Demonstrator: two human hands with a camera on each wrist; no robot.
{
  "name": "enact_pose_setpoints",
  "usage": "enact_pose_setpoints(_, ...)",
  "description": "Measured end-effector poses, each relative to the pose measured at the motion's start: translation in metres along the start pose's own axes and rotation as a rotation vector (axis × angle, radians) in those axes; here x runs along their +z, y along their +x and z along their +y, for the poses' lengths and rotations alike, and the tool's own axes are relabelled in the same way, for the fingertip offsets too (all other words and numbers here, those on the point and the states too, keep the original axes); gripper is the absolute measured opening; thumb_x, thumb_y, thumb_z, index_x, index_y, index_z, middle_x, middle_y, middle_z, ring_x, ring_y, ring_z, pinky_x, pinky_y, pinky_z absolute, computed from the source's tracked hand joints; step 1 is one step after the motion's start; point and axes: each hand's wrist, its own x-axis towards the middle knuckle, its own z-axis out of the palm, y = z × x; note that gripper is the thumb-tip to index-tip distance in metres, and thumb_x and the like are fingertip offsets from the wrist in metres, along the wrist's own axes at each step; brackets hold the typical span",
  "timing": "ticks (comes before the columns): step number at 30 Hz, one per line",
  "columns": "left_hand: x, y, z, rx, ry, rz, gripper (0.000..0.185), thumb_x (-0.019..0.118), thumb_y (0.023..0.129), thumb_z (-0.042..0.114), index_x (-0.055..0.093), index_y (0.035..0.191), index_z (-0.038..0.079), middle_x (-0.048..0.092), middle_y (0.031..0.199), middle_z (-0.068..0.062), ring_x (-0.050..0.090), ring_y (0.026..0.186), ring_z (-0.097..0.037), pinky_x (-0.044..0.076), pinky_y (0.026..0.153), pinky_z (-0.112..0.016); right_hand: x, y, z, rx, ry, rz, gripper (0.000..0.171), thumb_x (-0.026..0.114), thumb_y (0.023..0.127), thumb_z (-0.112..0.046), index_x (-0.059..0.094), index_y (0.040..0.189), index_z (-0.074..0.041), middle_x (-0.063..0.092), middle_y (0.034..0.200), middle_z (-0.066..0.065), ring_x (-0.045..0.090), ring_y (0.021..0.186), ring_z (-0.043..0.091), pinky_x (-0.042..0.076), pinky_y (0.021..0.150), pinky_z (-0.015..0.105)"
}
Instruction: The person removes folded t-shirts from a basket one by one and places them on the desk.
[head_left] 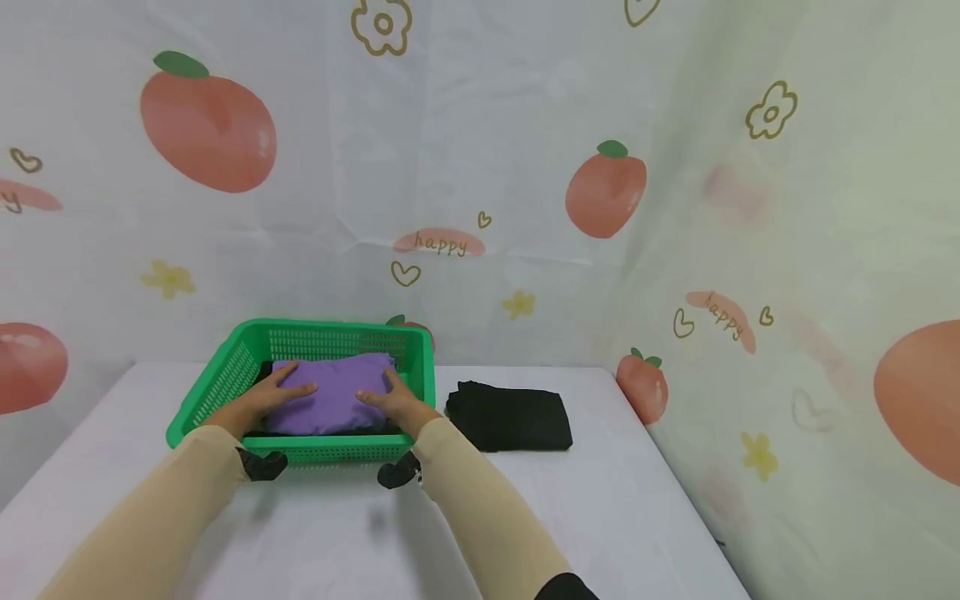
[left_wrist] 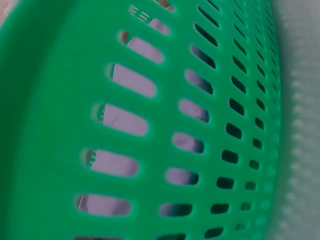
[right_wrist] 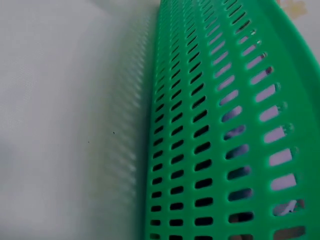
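Cloth bundle (head_left: 337, 387) lay inside a green basket (head_left: 337, 444)

Nearest, two cream sleeves (head_left: 480, 500) reached forward over a white-covered desk (head_left: 600, 517), a black wrist-worn device (head_left: 264, 465) below the left cuff and another (head_left: 399, 472) below the right. Beyond the basket's front rim, the left grip (head_left: 258, 402), a bare hand, rested unclenched on the left side of the purple, folded cloth bundle, its visible fingers spread. The right grip (head_left: 402, 407) lay likewise on the opposite side, visible fingers extended; the rest were hidden. Dark fabric (head_left: 264, 372) showed at the bundle's edges. Both wrist views were filled largely by the basket's slotted wall, with neither grip clear. Just right of the basket, a black folded cloth (head_left: 513, 419) lay flat on the desk. Farthest back hung a pale curtain (head_left: 495, 100) printed with peaches, hearts and flowers.
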Motion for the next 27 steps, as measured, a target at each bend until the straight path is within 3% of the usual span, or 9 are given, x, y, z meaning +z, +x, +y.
enact_pose_setpoints(10,0.0027,-0.0047,-0.0013,0.062,0.023,-0.003,0.093,0.061,0.098,0.026,-0.01,0.156,0.007,-0.016,0.152,-0.042,0.023,0.135,-0.061,0.036,0.106,-0.062,0.0043,0.0075,0.0055,-0.001,-0.073,0.042,0.062,0.071,0.092,-0.018,0.046,0.149,-0.021,0.03,0.158,0.015,0.029,0.145,0.034,0.036,0.113,0.046)
enact_pose_setpoints(13,0.0017,-0.0034,-0.0028,0.077,0.048,0.02,0.092,0.062,0.098,0.023,-0.007,0.156,0.006,-0.013,0.151,-0.043,0.017,0.137,-0.06,0.032,0.108,-0.063,0.0037,0.008,0.0045,-0.013,-0.091,0.052,0.059,0.071,0.092,-0.017,0.05,0.146,-0.022,0.032,0.157,0.015,0.03,0.145,0.035,0.037,0.112,0.047)
enact_pose_setpoints(18,0.002,0.0002,-0.0063,0.075,0.108,0.059,0.093,0.065,0.096,0.022,-0.003,0.155,0.004,-0.009,0.152,-0.043,-0.003,0.139,-0.061,0.016,0.113,-0.067,0.0035,0.0065,0.0041,-0.02,-0.073,0.071,0.056,0.072,0.09,-0.014,0.055,0.143,-0.022,0.035,0.156,0.016,0.032,0.144,0.034,0.039,0.111,0.044)
enact_pose_setpoints(27,0.0009,-0.0006,-0.0044,0.123,0.146,0.108,0.091,0.066,0.094,0.017,0.001,0.155,0.0,-0.002,0.151,-0.044,0.003,0.139,-0.061,0.018,0.112,-0.067,0.0033,0.0068,0.0035,-0.027,-0.046,0.107,0.056,0.074,0.088,-0.012,0.057,0.141,-0.022,0.037,0.155,0.015,0.031,0.145,0.034,0.036,0.113,0.045)
